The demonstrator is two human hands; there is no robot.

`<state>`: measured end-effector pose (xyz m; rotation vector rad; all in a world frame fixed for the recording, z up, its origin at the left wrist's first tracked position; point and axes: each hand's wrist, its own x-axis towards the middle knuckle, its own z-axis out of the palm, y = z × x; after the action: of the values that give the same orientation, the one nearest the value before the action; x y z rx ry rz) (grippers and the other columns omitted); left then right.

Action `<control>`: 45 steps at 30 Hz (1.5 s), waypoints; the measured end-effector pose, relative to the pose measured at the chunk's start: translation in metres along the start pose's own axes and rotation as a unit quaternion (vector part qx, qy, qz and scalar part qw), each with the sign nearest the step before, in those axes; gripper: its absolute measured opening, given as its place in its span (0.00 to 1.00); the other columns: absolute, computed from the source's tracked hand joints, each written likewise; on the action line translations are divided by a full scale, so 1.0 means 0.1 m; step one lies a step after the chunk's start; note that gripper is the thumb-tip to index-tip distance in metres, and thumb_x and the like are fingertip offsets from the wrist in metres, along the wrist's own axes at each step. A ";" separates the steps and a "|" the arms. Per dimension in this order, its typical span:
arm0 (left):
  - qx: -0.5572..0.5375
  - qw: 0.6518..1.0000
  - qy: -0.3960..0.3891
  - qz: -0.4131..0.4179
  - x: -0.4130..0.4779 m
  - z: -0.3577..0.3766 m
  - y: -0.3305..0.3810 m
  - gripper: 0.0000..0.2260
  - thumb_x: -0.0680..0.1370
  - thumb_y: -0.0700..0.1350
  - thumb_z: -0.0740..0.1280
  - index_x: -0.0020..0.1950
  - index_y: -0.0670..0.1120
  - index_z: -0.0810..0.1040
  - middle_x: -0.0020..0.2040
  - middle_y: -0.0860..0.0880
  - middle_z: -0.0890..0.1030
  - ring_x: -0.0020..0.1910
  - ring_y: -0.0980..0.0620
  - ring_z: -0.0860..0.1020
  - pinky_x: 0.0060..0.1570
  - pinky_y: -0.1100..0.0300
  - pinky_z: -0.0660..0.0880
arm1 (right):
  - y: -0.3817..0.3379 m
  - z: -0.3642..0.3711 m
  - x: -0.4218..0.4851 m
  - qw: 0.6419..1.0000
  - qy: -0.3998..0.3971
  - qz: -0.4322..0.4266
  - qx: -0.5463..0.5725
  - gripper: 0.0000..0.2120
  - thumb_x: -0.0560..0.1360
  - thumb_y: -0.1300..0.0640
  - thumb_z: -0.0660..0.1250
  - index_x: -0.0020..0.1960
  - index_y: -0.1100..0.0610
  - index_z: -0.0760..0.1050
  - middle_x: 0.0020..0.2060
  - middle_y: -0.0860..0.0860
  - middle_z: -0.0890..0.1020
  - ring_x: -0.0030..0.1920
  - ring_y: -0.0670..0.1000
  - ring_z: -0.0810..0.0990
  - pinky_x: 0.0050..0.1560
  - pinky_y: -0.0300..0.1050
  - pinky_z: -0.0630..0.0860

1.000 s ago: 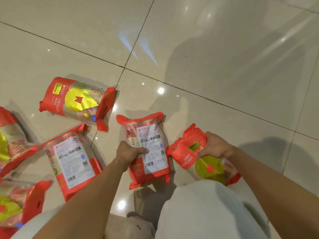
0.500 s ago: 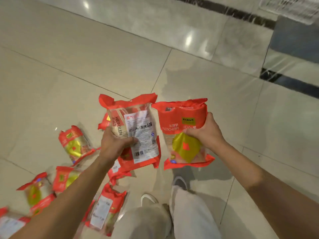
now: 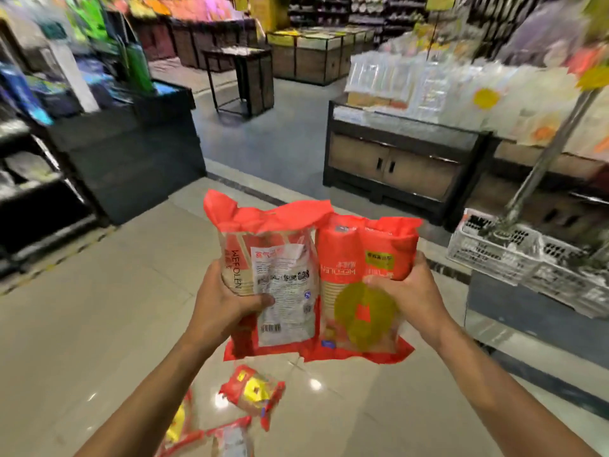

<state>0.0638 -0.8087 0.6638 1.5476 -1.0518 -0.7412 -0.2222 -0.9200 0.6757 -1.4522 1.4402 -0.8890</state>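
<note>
I hold two red plastic packs side by side at chest height. My left hand [image 3: 227, 305] grips the left pack [image 3: 283, 275], whose back label with a barcode faces me. The right pack [image 3: 359, 291], held by my right hand [image 3: 412, 295], shows its red front with a yellow-green circle. Both packs are upright and their edges touch. Three more red packs [image 3: 253, 394] lie on the tiled floor below my arms, close to my feet.
A dark shelf unit [image 3: 131, 153] stands to the left, and a display counter [image 3: 402, 159] with clear-wrapped goods is ahead on the right. A white plastic crate [image 3: 514, 255] sits at the right on a low stand. An aisle runs between them.
I have stood up with both packs lifted off the floor to chest height. The view has swung from the floor tiles up to the shop aisle and shelves.
</note>
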 end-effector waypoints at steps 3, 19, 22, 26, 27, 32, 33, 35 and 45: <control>0.008 0.999 0.050 0.005 -0.13 -0.43 0.12 0.30 0.58 0.37 0.83 0.56 0.48 0.76 0.51 0.48 0.87 0.48 0.48 0.86 0.48 0.43 0.83 | -0.42 0.23 -0.12 0.999 -0.009 -0.036 0.001 0.41 0.59 0.50 0.85 0.67 0.46 0.69 0.56 0.49 0.83 0.53 0.52 0.84 0.57 0.59 0.81; 0.060 0.896 0.431 -0.095 -1.93 -2.95 0.04 0.29 0.57 0.43 0.83 0.56 0.48 0.79 0.49 0.46 0.87 0.46 0.46 0.87 0.46 0.41 0.83 | -1.66 3.19 -0.99 0.898 -0.395 -0.189 0.029 0.42 0.62 0.46 0.83 0.71 0.45 0.67 0.60 0.47 0.81 0.57 0.53 0.82 0.56 0.62 0.82; 0.069 0.831 0.538 -0.125 -2.48 -3.10 0.10 0.35 0.53 0.46 0.83 0.59 0.51 0.76 0.50 0.47 0.86 0.47 0.48 0.86 0.48 0.44 0.83 | -1.82 3.71 -1.31 0.842 -0.497 -0.207 0.049 0.43 0.59 0.46 0.84 0.69 0.45 0.68 0.58 0.47 0.82 0.55 0.53 0.83 0.54 0.60 0.83; 0.111 0.730 0.651 -0.172 -3.15 -2.90 0.30 0.31 0.55 0.42 0.84 0.54 0.53 0.78 0.45 0.48 0.87 0.46 0.48 0.86 0.45 0.52 0.83 | -1.92 4.21 -1.73 0.754 -0.615 -0.222 0.057 0.39 0.61 0.56 0.86 0.67 0.46 0.71 0.54 0.48 0.85 0.52 0.52 0.85 0.53 0.59 0.83; 0.120 0.705 0.674 -0.186 -3.32 -2.81 0.36 0.31 0.54 0.44 0.84 0.54 0.54 0.78 0.45 0.49 0.87 0.46 0.48 0.86 0.47 0.47 0.83 | -1.95 4.26 -1.88 0.732 -0.641 -0.222 0.057 0.37 0.61 0.58 0.85 0.65 0.48 0.72 0.53 0.50 0.85 0.51 0.53 0.85 0.53 0.59 0.83; 0.154 0.561 0.777 -0.239 -4.04 -2.01 0.76 0.32 0.49 0.52 0.83 0.51 0.63 0.78 0.47 0.51 0.86 0.48 0.51 0.85 0.50 0.44 0.81 | -1.86 4.24 -2.64 0.604 -0.763 -0.217 0.081 0.30 0.65 0.67 0.81 0.61 0.53 0.72 0.48 0.50 0.84 0.48 0.53 0.84 0.47 0.51 0.80; 0.159 0.536 0.791 -0.249 -4.17 -1.79 0.84 0.33 0.49 0.52 0.82 0.51 0.64 0.76 0.48 0.52 0.86 0.48 0.51 0.85 0.50 0.45 0.81 | -1.81 4.19 -2.79 0.576 -0.785 -0.213 0.084 0.30 0.65 0.67 0.81 0.61 0.53 0.72 0.49 0.50 0.84 0.48 0.53 0.84 0.49 0.53 0.81; 0.154 0.479 0.821 -0.270 -4.37 -1.35 1.03 0.33 0.50 0.50 0.84 0.51 0.62 0.75 0.48 0.52 0.85 0.48 0.53 0.84 0.49 0.47 0.81 | -1.67 4.07 -3.11 0.523 -0.823 -0.205 0.084 0.31 0.63 0.65 0.82 0.60 0.51 0.73 0.50 0.51 0.85 0.50 0.54 0.85 0.52 0.58 0.82; 0.106 0.263 0.913 -0.294 -5.37 0.68 1.70 0.34 0.54 0.43 0.86 0.55 0.54 0.77 0.49 0.52 0.87 0.46 0.53 0.86 0.48 0.48 0.84 | -1.12 2.75 -4.64 0.276 -0.934 -0.221 0.046 0.32 0.56 0.52 0.86 0.58 0.49 0.78 0.48 0.49 0.87 0.46 0.50 0.87 0.49 0.54 0.83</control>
<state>-0.2601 -0.3568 0.7763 1.6355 1.3523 1.0228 0.0406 -0.4386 0.7244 -1.3939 -0.9168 0.7477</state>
